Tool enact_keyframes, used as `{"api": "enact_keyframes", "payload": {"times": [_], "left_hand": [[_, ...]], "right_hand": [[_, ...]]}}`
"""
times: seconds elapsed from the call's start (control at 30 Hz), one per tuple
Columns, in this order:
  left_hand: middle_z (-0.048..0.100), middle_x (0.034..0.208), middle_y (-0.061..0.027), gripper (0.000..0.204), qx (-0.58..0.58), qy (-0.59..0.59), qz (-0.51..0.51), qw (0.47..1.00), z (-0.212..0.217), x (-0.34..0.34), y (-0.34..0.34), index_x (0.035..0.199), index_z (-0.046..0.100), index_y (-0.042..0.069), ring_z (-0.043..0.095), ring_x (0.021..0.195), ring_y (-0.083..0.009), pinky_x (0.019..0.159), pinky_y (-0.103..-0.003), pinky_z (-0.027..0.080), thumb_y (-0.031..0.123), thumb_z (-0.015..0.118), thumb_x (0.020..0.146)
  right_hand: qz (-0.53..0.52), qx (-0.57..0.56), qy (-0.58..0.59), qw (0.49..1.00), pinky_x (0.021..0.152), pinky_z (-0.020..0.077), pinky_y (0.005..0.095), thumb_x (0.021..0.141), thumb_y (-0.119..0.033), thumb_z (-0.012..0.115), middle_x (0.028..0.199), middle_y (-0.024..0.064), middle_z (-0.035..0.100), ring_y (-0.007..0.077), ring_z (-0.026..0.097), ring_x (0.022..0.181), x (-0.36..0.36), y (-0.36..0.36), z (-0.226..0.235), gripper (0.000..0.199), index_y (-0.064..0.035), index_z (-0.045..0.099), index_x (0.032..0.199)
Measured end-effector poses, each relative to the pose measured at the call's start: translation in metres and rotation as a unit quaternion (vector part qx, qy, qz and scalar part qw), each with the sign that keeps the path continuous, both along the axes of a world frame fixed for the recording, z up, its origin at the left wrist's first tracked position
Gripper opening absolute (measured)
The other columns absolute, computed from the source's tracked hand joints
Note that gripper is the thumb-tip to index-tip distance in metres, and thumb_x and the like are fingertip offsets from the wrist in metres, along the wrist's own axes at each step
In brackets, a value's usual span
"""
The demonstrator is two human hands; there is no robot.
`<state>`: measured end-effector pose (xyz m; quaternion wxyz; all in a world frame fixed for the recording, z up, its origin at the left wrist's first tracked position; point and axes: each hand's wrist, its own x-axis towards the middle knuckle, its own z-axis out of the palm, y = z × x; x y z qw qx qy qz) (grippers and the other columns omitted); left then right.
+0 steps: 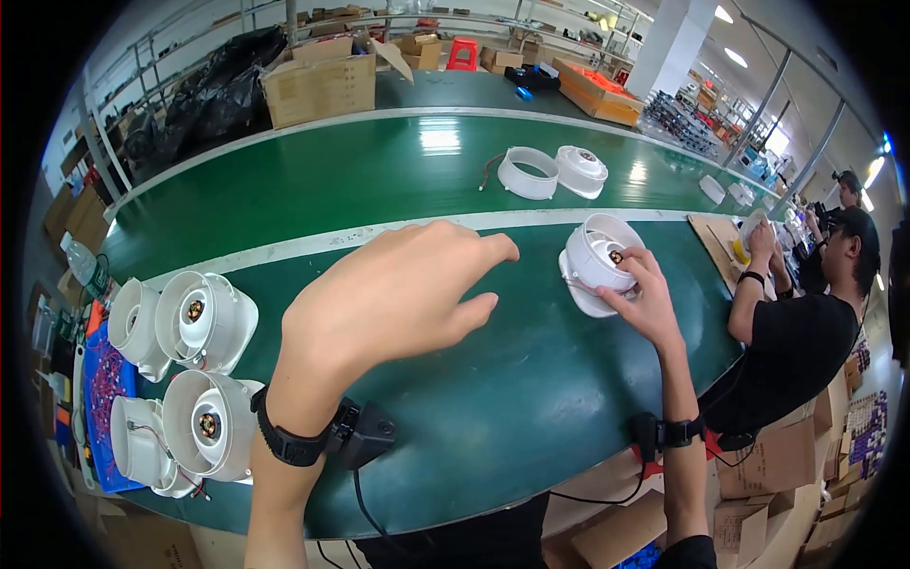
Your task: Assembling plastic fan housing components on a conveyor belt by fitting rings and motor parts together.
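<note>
My right hand [649, 296] grips the rim of a white round fan housing [592, 254] on the green table, thumb outside and fingers over the edge near a small copper-coloured motor part [616, 257]. To its left, my left hand [398, 284] hovers over the table with thumb and forefinger apart, holding nothing. Its other fingers are hidden behind the hand. Several similar white housings stand at the left, among them an upper one [201, 322] and a lower one [204, 427], with copper-coloured centres and thin wires.
A white ring [528, 174] with a red wire and another white housing [581, 171] lie on the green belt [379, 161] beyond. At the left are a blue tray [100, 398] of wires and a plastic bottle [85, 266]. A co-worker [815, 313] sits at the right.
</note>
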<state>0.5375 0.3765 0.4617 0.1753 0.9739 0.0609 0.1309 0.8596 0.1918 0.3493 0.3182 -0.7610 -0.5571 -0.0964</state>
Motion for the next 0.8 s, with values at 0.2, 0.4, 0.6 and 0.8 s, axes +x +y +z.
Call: {"api": "enact_keyframes", "payload": {"times": [0.2, 0.4, 0.6, 0.8], "left_hand": [[0.067, 0.113, -0.0217, 0.047, -0.027, 0.059, -0.006, 0.998, -0.007, 0.015, -0.003, 0.128, 0.057, 0.000, 0.065, 0.104, -0.0373, 0.090, -0.041, 0.053, 0.017, 0.068, 0.085], [0.039, 0.148, -0.0272, 0.106, 0.017, 0.118, 0.017, 0.993, -0.041, 0.033, -0.015, 0.152, 0.030, 0.014, 0.050, 0.127, -0.0449, 0.105, -0.049, 0.046, 0.037, 0.087, 0.065], [0.039, 0.149, -0.0275, 0.102, -0.061, 0.028, -0.044, 0.997, -0.041, 0.039, 0.008, 0.150, 0.035, 0.009, 0.044, 0.135, -0.0430, 0.108, -0.048, 0.042, 0.041, 0.085, 0.067], [0.045, 0.147, -0.0137, 0.083, -0.043, -0.357, -0.015, 0.933, 0.006, 0.030, 0.009, 0.148, 0.040, 0.009, 0.046, 0.134, -0.0272, 0.108, -0.043, 0.039, 0.032, 0.079, 0.078]], "right_hand": [[0.142, -0.003, -0.007, 0.990, 0.098, 0.0467, 0.0398, 0.071, -0.015, 0.085, 0.129, 0.0171, 0.054, 0.0326, 0.056, 0.121, -0.050, 0.004, 0.001, 0.039, -0.0026, 0.063, 0.101], [0.266, -0.008, 0.090, 0.960, 0.094, 0.0500, 0.0395, 0.072, -0.017, 0.086, 0.144, 0.0186, 0.044, 0.0354, 0.054, 0.126, -0.107, 0.017, 0.010, 0.039, -0.0056, 0.065, 0.103], [0.294, 0.008, 0.148, 0.944, 0.092, 0.0486, 0.0357, 0.074, -0.012, 0.083, 0.125, 0.0145, 0.065, 0.0268, 0.063, 0.109, -0.091, 0.017, 0.031, 0.023, -0.0023, 0.065, 0.084], [0.329, 0.135, 0.389, 0.850, 0.080, 0.0572, 0.0325, 0.097, -0.021, 0.065, 0.110, 0.0161, 0.067, 0.0164, 0.067, 0.091, -0.081, 0.035, 0.078, 0.023, 0.0022, 0.066, 0.098]]}}
